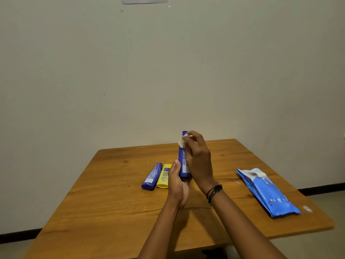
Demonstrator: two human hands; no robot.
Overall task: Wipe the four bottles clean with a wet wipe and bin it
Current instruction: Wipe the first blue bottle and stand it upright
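Blue bottle in left hand (wipe in right hand)

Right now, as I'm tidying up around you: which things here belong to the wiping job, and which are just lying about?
Job: upright blue bottle, gripped by left hand; wet wipe, pinched by right hand; lying blue bottle; yellow bottle; wipe pack.
Just there: paper on the wall; small white mark on the table.

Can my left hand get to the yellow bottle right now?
Likely yes for the path: the yellow bottle lies right beside the left hand with nothing between. But that hand grips the upright blue bottle, so it would need to set that down first.
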